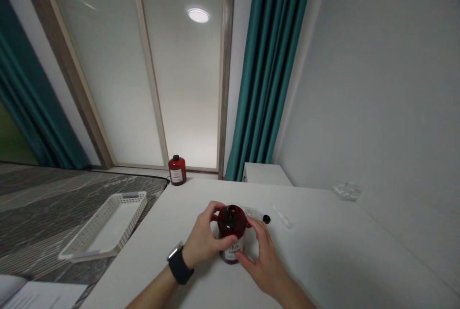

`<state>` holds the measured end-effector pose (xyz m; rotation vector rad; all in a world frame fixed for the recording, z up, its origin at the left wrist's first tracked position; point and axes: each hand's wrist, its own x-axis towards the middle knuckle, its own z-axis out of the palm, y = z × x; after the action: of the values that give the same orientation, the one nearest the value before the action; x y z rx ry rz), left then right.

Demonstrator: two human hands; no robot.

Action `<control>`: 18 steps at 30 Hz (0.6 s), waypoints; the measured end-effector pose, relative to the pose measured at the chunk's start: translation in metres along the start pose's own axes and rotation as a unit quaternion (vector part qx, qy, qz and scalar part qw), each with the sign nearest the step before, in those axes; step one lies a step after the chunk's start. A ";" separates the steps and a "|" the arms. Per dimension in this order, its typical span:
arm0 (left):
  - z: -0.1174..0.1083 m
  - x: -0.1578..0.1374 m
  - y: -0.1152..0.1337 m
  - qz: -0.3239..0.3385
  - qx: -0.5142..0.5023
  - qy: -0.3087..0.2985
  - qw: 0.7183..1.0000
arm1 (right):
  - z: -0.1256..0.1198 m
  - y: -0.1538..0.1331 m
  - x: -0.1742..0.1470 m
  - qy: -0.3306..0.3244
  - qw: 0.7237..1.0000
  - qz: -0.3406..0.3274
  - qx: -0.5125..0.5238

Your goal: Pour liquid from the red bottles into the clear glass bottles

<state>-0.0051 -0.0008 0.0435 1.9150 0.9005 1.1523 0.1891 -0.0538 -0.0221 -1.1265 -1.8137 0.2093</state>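
Observation:
A dark red glass bottle with a white label stands upright on the white table, its mouth uncapped. My left hand is wrapped round its left side, with the thumb across the front by the label. From the right, my right hand grips the same bottle, thumb near the label's lower edge. Just beyond my right fingers lies a small black cap. A clear plastic dropper-like piece rests to the right of the cap. Some clear plastic shows partly behind the bottle.
A second red bottle, capped in black, stands at the table's far left corner. Crumpled clear plastic lies at the far right. Left of the table are a white basket and an open book. A wall bounds the right side.

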 end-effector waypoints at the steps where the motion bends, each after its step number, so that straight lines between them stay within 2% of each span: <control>1: 0.000 0.000 0.003 0.002 -0.001 -0.001 1.000 | 0.000 0.000 -0.001 0.003 1.000 0.012 0.003; 7: 0.007 0.001 0.022 0.009 0.015 0.009 1.000 | -0.002 -0.004 -0.002 0.033 0.998 0.036 0.039; 14: 0.030 0.002 0.037 -0.014 0.028 0.035 0.999 | -0.005 -0.007 0.003 0.053 0.990 0.079 0.102; 18: 0.033 0.007 0.047 -0.018 0.027 -0.008 0.999 | -0.009 -0.006 0.003 0.085 0.984 0.093 0.127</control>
<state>0.0367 -0.0252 0.0747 1.9403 0.9633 1.0994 0.1924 -0.0575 -0.0115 -1.0949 -1.4849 0.4285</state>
